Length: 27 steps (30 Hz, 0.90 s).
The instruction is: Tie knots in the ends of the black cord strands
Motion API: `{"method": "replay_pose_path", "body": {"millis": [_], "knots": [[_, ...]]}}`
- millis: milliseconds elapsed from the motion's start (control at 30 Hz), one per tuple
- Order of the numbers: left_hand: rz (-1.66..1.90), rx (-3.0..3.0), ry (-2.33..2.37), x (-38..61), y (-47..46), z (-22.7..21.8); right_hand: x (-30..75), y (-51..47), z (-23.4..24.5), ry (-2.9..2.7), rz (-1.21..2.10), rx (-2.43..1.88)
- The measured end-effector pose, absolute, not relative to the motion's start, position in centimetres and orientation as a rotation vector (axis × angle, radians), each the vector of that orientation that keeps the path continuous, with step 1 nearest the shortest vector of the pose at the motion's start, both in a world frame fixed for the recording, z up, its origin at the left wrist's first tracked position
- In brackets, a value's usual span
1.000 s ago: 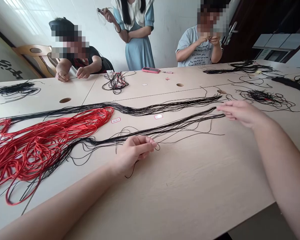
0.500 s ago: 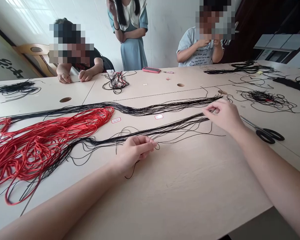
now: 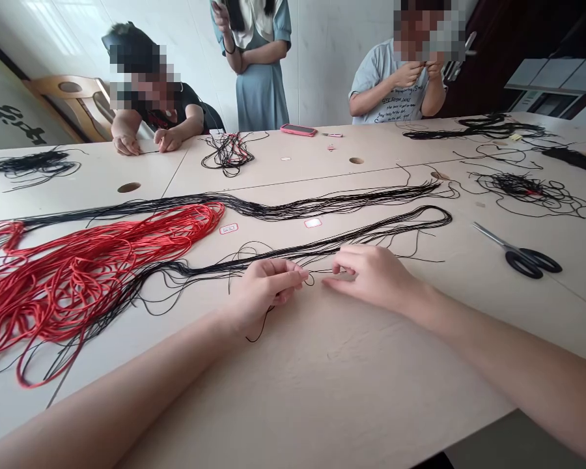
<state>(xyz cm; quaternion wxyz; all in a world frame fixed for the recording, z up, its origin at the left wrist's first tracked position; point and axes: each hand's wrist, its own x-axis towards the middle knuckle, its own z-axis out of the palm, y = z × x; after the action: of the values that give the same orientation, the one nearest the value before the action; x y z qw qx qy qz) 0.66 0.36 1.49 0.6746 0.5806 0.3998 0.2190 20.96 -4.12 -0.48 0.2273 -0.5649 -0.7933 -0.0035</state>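
My left hand rests on the table with its fingers closed on a thin black cord, which forms a small loop at the fingertips. A long bundle of thin black cords runs past it. My right hand lies just to the right, fingers curled at a thin black strand. A second black bundle stretches farther away, and a mass of red cord lies at the left, over the bundles' ends.
Steel scissors with black handles lie at the right on the pale wooden table. Several tangles of black cord and a pink phone lie farther off. Two seated people's hands work cord across the table, and a standing person waits behind.
My right hand has moved left from the far end of the lower bundle to close beside my left hand. The bundle's far end now curves in a loop. The left hand stays put.
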Motion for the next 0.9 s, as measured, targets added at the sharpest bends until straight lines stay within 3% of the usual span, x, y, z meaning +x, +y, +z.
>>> {"method": "replay_pose_path", "body": {"millis": [400,467,567,667,900], "knots": [[0.475,1.304,0.908,0.6,0.4,1.5,20.7,-3.9,-0.7,-2.22,-0.066,-1.612],[0.476,1.298,0.9,0.6,0.5,1.4,22.2,-3.9,0.3,-2.248,0.021,-1.688],[0.481,1.304,0.892,0.5,0.6,1.3,26.2,-4.4,2.0,-2.253,0.409,-1.91],[0.482,1.316,0.891,0.6,0.5,1.4,31.0,-5.4,3.4,-1.976,0.676,-2.114],[0.469,1.337,0.913,0.6,0.7,1.4,34.5,-3.9,3.3,-1.589,0.432,-2.119]]}}
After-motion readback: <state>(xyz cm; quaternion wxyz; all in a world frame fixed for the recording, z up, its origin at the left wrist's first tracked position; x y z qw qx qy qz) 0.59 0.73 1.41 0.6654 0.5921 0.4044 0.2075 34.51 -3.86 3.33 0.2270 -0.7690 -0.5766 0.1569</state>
